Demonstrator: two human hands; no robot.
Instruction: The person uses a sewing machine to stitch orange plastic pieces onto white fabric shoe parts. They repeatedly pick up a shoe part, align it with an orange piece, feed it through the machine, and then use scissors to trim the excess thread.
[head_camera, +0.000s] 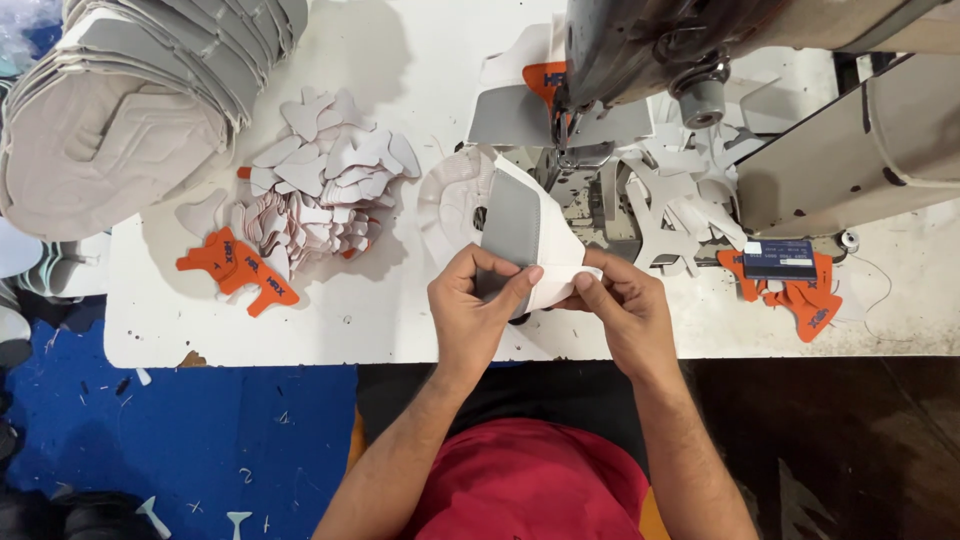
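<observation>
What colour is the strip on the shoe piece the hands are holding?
Grey, on a white shoe piece, pinched by the left hand and right hand; head view.

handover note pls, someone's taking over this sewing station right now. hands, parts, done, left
Left hand: fingers pinch the grey-and-white shoe upper piece at its near edge.
Right hand: grips the same piece's white edge from the right.
The piece lies on the white table, just before the sewing machine needle, not under it.
Stacked grey uppers far left; small white cut pieces and orange tabs beside them; more orange tabs right.
Done: cannot tell.
Left: held piece not yet at the needle.
</observation>
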